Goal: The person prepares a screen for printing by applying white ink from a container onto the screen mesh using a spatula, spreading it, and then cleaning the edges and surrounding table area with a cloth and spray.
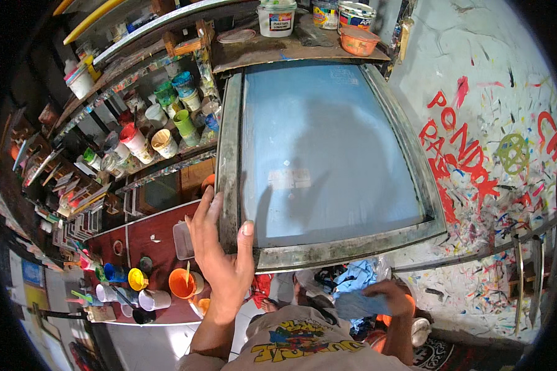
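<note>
A screen printing frame (pixel 346 244) with blue-grey mesh leans in front of me, its top against a wooden shelf. Faint rectangular marks show on the mesh, along with my shadow. My left hand (pixel 221 250) is at the frame's lower left corner, fingers stretched and thumb apart, overlapping the border. Whether it presses on the wood I cannot tell. Low on the right, my right hand (pixel 397 300) is closed around a blue-grey cloth (pixel 360 303), apart from the frame. Its fingers are partly blurred.
Paint-stained shelves (pixel 185 151) with several cups and tubs stand on the left. Below them, a dark red table (pixel 167 241) bears an orange paint cup (pixel 182 283) and other cups. A white tub (pixel 276 20) and an orange bowl (pixel 359 41) sit on the top shelf. Paint-smeared wall (pixel 476 204) at right.
</note>
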`<state>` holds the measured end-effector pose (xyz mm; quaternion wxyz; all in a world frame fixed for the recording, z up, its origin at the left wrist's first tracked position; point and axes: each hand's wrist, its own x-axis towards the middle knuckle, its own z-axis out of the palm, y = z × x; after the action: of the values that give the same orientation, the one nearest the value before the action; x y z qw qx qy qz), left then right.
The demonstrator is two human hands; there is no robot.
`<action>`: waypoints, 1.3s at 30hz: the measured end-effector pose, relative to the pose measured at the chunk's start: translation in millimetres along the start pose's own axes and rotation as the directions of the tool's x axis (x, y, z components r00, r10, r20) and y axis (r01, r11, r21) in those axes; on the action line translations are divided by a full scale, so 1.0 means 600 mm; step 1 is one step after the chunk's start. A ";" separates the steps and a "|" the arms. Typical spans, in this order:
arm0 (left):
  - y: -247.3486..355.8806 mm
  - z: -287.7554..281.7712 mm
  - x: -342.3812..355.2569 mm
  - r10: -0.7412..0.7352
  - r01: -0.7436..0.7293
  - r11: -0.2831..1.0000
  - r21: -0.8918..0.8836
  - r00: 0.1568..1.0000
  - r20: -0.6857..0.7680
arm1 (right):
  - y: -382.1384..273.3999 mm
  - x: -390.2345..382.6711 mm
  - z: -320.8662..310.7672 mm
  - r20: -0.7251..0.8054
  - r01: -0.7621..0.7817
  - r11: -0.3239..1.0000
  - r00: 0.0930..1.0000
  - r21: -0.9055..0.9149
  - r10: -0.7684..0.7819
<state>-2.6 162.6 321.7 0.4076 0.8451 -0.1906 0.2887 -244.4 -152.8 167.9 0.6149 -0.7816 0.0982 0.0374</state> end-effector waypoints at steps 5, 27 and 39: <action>-0.003 0.012 -0.007 0.009 -0.013 0.994 -0.105 0.999 -0.037 | -0.319 0.023 -0.006 -0.529 0.422 0.887 0.718 -0.186 -0.452; -0.009 0.016 -0.005 -0.028 0.012 0.994 -0.109 0.989 -0.146 | -0.350 0.342 0.021 0.624 0.720 0.030 0.621 -0.693 -0.475; -0.004 0.013 -0.007 -0.003 -0.009 0.997 -0.074 0.987 -0.160 | -0.348 0.387 -0.002 0.565 0.603 -0.080 0.683 -0.794 -0.463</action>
<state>-1.9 158.4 313.9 0.4523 0.8032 -0.1691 0.3488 24.2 -132.0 326.0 -0.0486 -0.9462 -0.2996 -0.1122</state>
